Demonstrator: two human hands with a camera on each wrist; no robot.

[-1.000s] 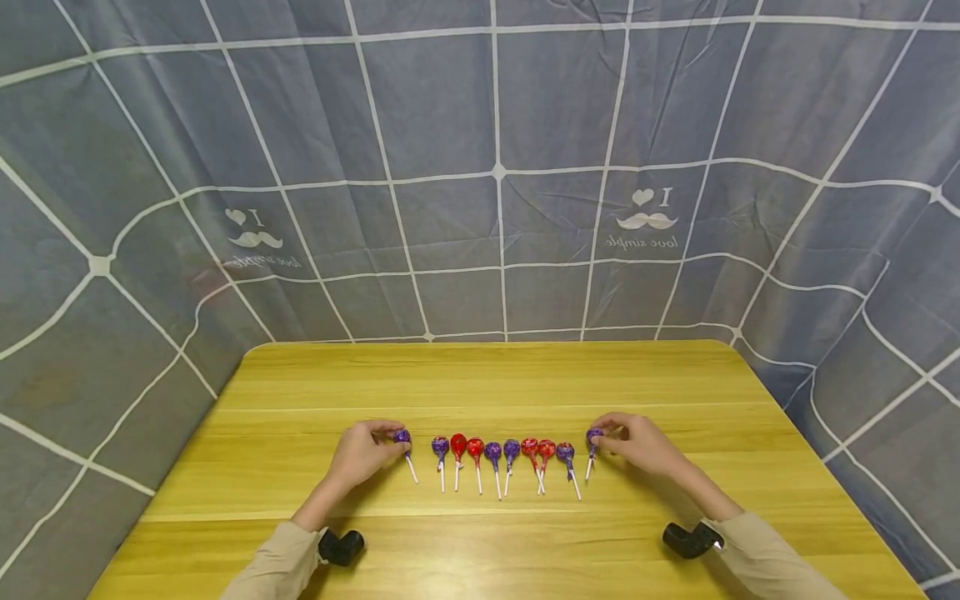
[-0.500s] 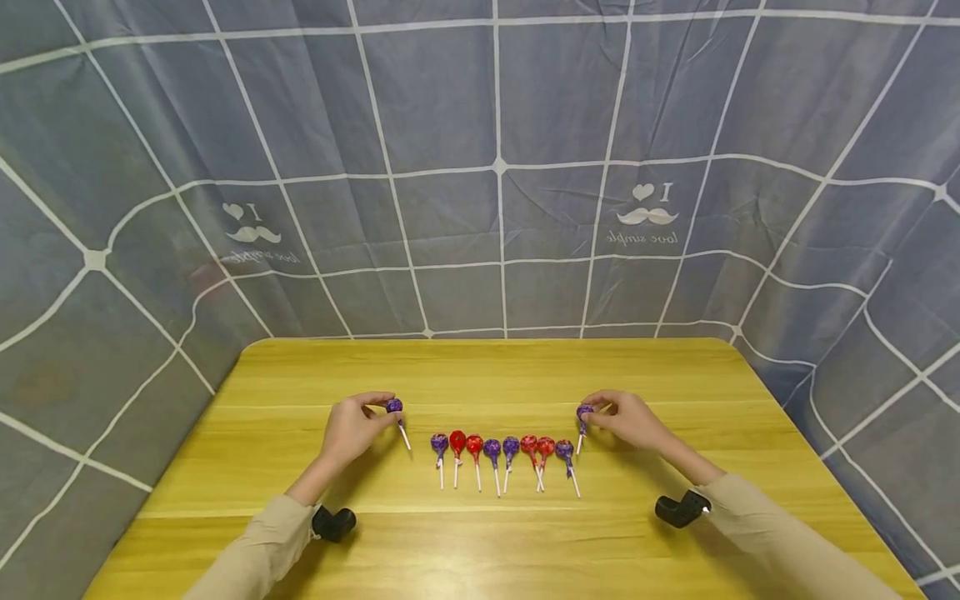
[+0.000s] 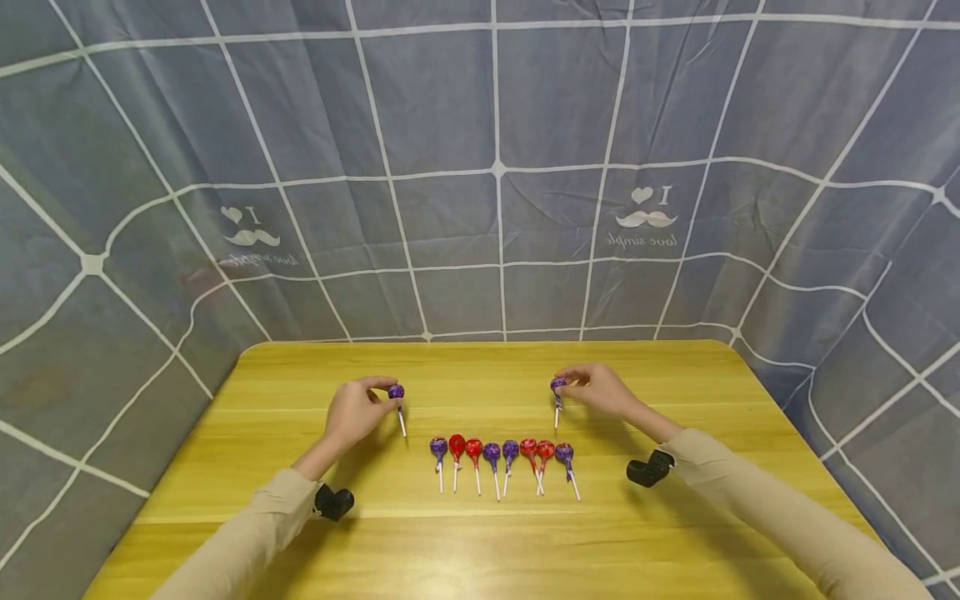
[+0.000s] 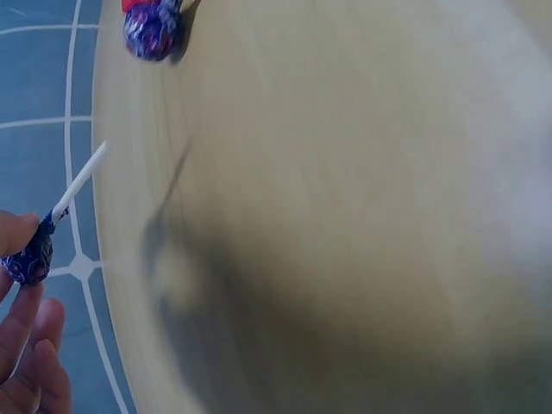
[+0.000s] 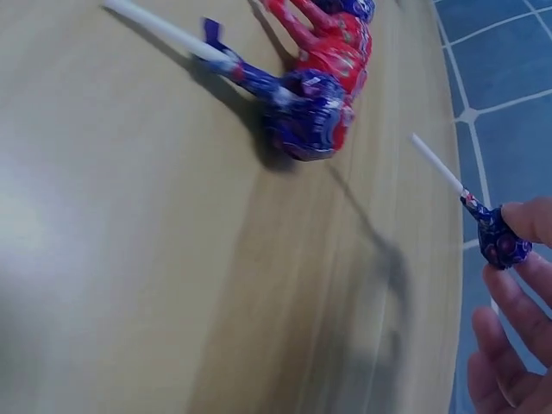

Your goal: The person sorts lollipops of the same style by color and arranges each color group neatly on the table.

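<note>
My left hand [image 3: 356, 412] pinches a purple-wrapped lollipop [image 3: 396, 391] by its head, thumb and fingers on the wrapper. Its white stick [image 4: 82, 178] points down toward the table in the head view. On the other side, my right hand [image 3: 597, 390] pinches a second purple lollipop [image 3: 558, 385] the same way, its stick hanging down. Shadows under both in the wrist views show them raised above the wood. Nearer me lies a row of several lollipops, from a purple one [image 3: 438, 447] at the left, past red ones [image 3: 473, 448], to a purple one [image 3: 564, 452] at the right.
The light wooden table [image 3: 480, 550] runs to a rounded back edge. Behind it and at the sides hangs a grey-blue curtain [image 3: 450, 217] with white lines. Two red lollipops [image 3: 537, 454] in the row have crossing sticks. A black wrist device [image 3: 333, 502] sits on each forearm.
Both hands have lifted their purple lollipops from the ends of the row and moved farther from me. The right hand has also shifted to the left. The row has stayed put.
</note>
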